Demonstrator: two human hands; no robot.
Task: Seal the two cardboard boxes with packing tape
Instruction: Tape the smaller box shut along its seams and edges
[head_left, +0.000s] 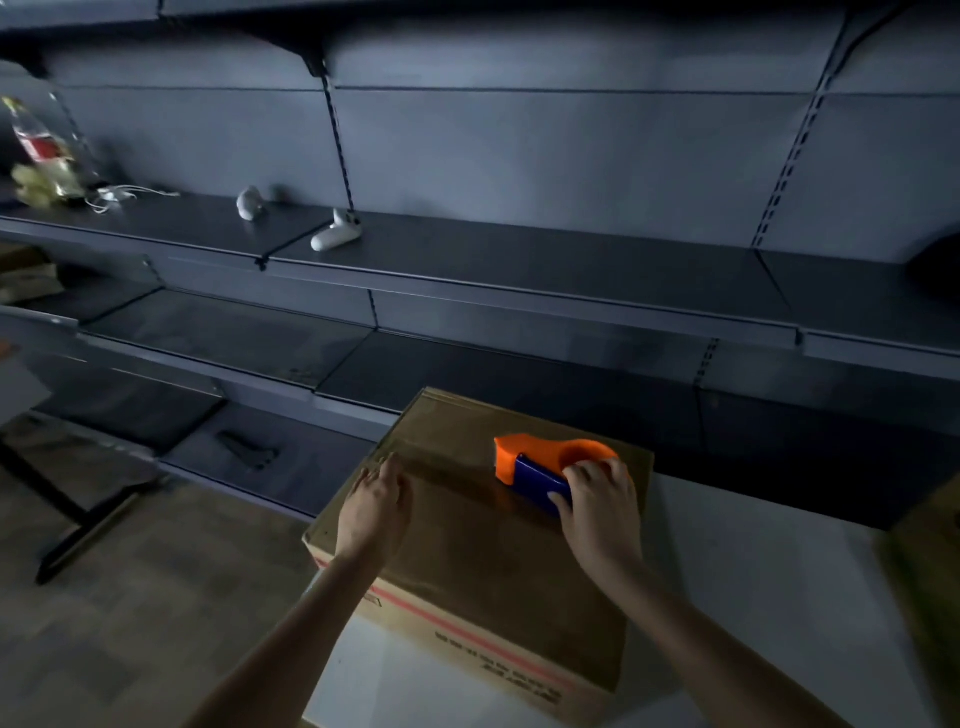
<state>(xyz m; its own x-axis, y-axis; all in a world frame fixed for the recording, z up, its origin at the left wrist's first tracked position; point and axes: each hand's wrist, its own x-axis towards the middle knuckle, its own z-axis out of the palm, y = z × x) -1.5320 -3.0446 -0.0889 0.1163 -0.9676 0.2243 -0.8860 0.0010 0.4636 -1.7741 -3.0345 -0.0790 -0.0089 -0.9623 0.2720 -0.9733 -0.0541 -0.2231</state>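
Note:
A closed cardboard box (467, 566) with red stripes on its side sits on a white table (753, 613). A strip of clear tape (447, 457) runs along its top seam. My right hand (602, 509) grips an orange and blue tape dispenser (540, 467) that rests on the box top towards the right. My left hand (376, 506) lies flat on the left part of the box top, fingers pressing near the tape's end. A second cardboard box (930, 582) shows blurred at the right edge.
Dark metal shelves (519, 270) run behind the table. Two white controllers (335, 234) lie on the upper shelf, with a plastic bottle (41, 145) and cables at far left. A black-legged stand (78, 519) is on the wooden floor to the left.

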